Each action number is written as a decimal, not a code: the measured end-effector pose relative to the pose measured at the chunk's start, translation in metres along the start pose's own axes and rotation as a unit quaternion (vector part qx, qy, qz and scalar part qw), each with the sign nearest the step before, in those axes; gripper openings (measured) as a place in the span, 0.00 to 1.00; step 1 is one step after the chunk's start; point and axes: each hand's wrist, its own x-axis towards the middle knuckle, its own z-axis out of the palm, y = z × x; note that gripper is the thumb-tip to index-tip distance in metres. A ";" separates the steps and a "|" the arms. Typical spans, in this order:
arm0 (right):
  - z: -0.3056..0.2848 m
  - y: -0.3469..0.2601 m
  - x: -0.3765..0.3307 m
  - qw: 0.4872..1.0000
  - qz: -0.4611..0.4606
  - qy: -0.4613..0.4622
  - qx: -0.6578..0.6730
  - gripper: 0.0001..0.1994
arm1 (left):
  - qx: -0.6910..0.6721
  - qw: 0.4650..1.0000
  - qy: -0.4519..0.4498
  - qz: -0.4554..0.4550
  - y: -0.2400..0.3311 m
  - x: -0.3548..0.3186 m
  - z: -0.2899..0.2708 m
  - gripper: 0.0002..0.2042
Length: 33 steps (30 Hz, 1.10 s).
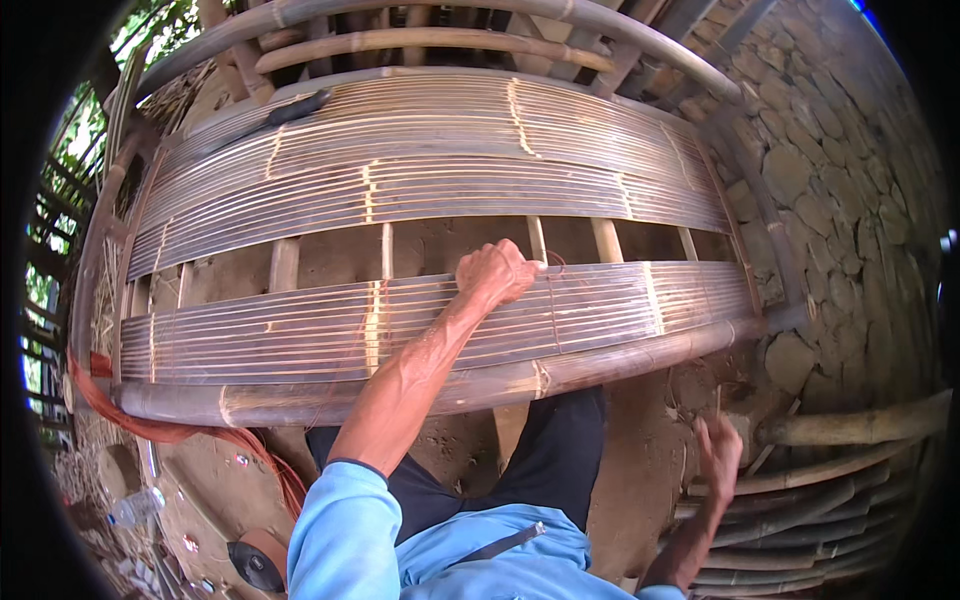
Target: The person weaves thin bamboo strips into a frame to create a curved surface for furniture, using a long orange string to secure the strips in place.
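A low bamboo bench or bed frame stands before me, topped with bands of split bamboo slats. My left hand (497, 271) is closed in a fist at the far edge of the nearest slat band (460, 308), over the open gap. At its thumb is a small loop of thin reddish cord (558, 262), which the fist seems to grip. A line of similar cord crosses the slats just below. My right hand (718, 457) is raised off to the right, past the front bamboo pole (480, 388). Its fingers are bent together; what they hold is too small to make out.
A dark-handled tool (298, 107) lies on the far slats. Reddish cord bundles (200, 428) drape over the left corner. Bamboo poles (815, 500) are stacked at the lower right, beside a stone wall (830, 215). A clear plastic bottle (138, 507) lies at the lower left.
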 end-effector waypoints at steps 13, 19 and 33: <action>0.164 -0.224 0.105 0.950 -0.261 0.102 0.138 0.07 | 0.025 0.999 -0.032 -0.004 -0.003 0.000 -0.009 0.21; 0.156 -0.243 0.069 0.868 -0.243 -0.038 0.432 0.09 | 0.027 0.998 -0.063 -0.002 -0.008 0.003 -0.012 0.20; 0.145 -0.257 0.105 0.685 -0.197 -0.065 0.698 0.19 | 0.023 0.998 0.032 0.059 -0.010 -0.008 -0.009 0.22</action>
